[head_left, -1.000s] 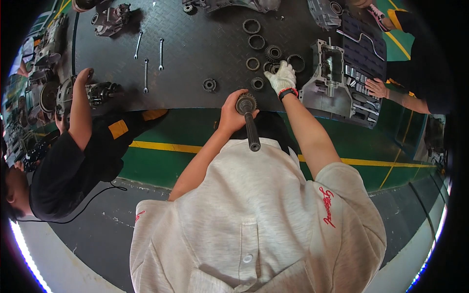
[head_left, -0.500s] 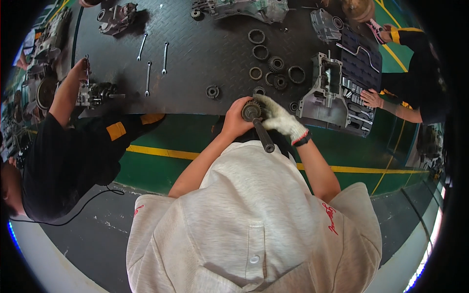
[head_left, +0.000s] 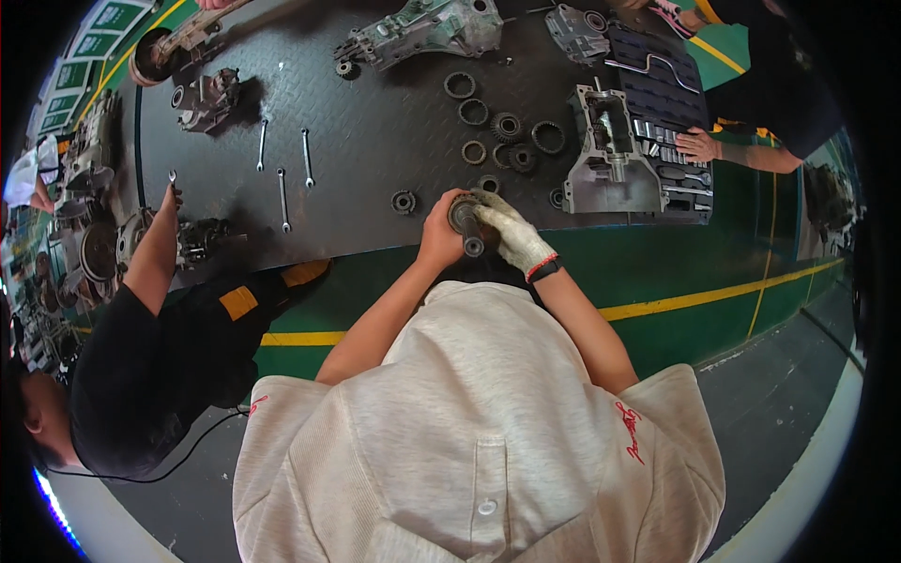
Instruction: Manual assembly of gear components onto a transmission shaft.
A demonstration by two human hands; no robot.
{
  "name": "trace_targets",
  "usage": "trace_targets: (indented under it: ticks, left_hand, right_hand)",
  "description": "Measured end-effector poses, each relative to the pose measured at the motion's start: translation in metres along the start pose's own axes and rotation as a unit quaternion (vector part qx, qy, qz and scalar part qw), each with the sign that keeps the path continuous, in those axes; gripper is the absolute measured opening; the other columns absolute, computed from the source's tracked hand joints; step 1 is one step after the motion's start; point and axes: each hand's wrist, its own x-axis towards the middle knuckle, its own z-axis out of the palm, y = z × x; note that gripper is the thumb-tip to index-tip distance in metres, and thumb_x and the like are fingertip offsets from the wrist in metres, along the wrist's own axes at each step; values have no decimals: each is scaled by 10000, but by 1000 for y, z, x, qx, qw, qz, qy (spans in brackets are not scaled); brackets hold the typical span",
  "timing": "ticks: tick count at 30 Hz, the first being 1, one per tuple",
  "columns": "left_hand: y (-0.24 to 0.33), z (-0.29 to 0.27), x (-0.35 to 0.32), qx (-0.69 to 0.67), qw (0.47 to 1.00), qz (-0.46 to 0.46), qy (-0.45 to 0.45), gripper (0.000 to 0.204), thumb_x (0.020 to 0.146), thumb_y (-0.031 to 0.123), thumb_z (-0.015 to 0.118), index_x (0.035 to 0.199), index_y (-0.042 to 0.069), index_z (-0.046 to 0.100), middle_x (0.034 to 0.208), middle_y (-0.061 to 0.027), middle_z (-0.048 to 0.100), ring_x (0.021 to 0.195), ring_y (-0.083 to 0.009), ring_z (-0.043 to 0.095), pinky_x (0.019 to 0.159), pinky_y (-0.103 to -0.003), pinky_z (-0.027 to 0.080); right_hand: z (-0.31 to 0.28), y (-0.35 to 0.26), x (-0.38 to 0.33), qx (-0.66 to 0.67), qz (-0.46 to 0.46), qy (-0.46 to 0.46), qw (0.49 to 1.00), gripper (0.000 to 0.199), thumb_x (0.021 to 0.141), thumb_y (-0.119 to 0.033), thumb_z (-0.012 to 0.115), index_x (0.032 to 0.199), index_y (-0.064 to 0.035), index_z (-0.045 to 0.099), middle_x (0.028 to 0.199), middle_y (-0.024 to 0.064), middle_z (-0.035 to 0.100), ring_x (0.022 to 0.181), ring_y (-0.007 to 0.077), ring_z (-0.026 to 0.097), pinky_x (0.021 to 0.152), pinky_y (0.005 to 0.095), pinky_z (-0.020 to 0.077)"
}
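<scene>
Just over the near table edge, a dark metal gear shaft (head_left: pixel 472 242) is held between my hands, its bare end pointing up and back at me. My bare left hand (head_left: pixel 439 233) wraps the gear end from the left. On the other side, my right hand (head_left: pixel 512 231), in a whitish knit glove, closes round the same end; its fingertips are partly hidden. Just beyond them lie several loose gears and rings, among them a toothed gear (head_left: pixel 506 127) and a synchronizer ring (head_left: pixel 548 137). A small gear hub (head_left: pixel 403 202) sits left of my hands.
An open gearbox housing (head_left: pixel 605 178) stands right, beside a socket set (head_left: pixel 657 103) that a co-worker's hand (head_left: pixel 696 145) touches. Three wrenches (head_left: pixel 284 199) lie left. Another co-worker's arm (head_left: pixel 160 253) reaches over the left edge, holding a wrench. A large transmission case (head_left: pixel 432 38) sits at the back.
The gear shaft has tilted steeper, its free end swinging left and away from my body. Both hands stay round its gear end. The whole view has shifted slightly.
</scene>
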Motion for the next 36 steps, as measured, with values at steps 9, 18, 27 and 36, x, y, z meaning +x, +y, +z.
trace_targets:
  ticks: [9, 18, 27, 36]
  left_hand:
    - [-9, -12, 7, 3, 997, 5, -72, 730, 828, 190, 907, 1442, 79, 528, 1282, -102, 715, 1173, -211, 676, 1040, -375, 540]
    - [2, -33, 16, -11, 981, -48, -187, 773, 875, 223, 903, 1512, 68, 496, 1359, -127, 665, 1228, -232, 631, 1076, -376, 504]
    - [10, -18, 18, 87, 980, -76, -163, 882, 758, 365, 994, 1474, 45, 592, 1406, -171, 672, 1278, -286, 671, 1090, -405, 535]
    - [26, -17, 11, 119, 982, -36, -146, 842, 814, 400, 975, 1445, 12, 575, 1327, -158, 723, 1264, -282, 688, 1073, -424, 541]
  right_hand:
    - [6, 13, 6, 50, -31, 45, 997, 331, 1078, -191, 633, 1384, -66, 639, 1229, 81, 721, 1048, 200, 729, 854, 360, 638]
    - [1, 12, 4, 34, -19, 20, 999, 371, 1061, -185, 662, 1415, -74, 650, 1297, 82, 734, 1132, 211, 720, 979, 361, 597]
    - [-6, 0, -3, -34, -30, -22, 999, 286, 1065, -201, 640, 1304, -58, 704, 1227, 63, 749, 1126, 180, 702, 987, 339, 565]
    - [4, -1, -1, -38, -31, -19, 999, 276, 1058, -247, 653, 1273, -87, 720, 1186, 36, 725, 1102, 152, 659, 972, 337, 534]
